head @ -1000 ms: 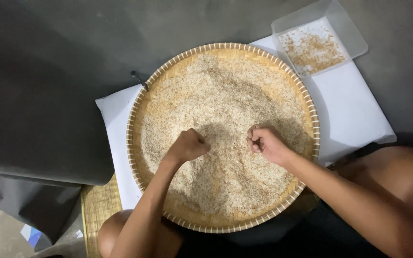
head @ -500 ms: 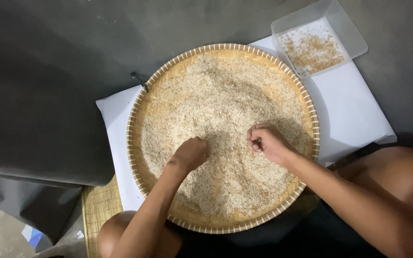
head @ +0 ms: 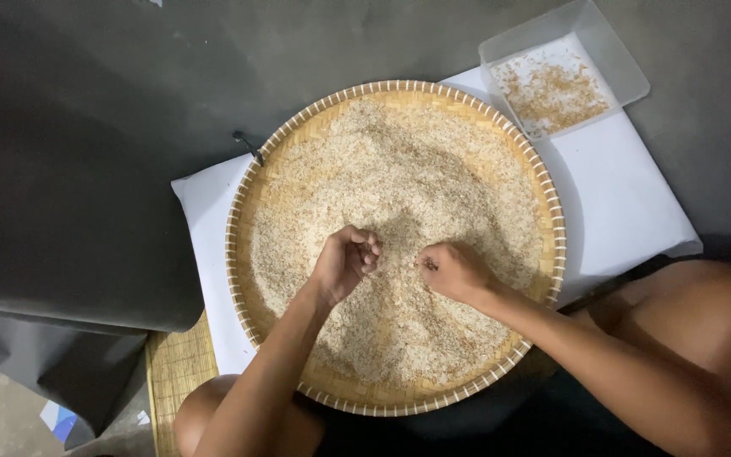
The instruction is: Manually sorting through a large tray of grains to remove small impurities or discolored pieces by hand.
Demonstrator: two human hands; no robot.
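Note:
A round woven bamboo tray [head: 240, 254] lies in front of me, filled with a layer of pale rice grains [head: 408, 169]. Both of my hands are over the grains near the tray's middle. My left hand [head: 344, 262] is raised slightly, its fingers curled into a loose fist that faces the right hand. My right hand [head: 454, 271] rests on the grains with fingertips pinched together at the surface. A small gap of bare grain separates the two hands. What lies inside the fists is hidden.
The tray sits on a white sheet [head: 628, 203] over a dark grey floor [head: 86, 127]. A clear plastic box [head: 628, 68] with brownish husks stands at the back right. A woven mat [head: 175, 372] shows at the lower left; my knees flank the tray's near edge.
My left hand has lifted off the grains, shifted a little right and turned its curled fingers toward the right hand. The right hand has slid slightly left and nearer to me.

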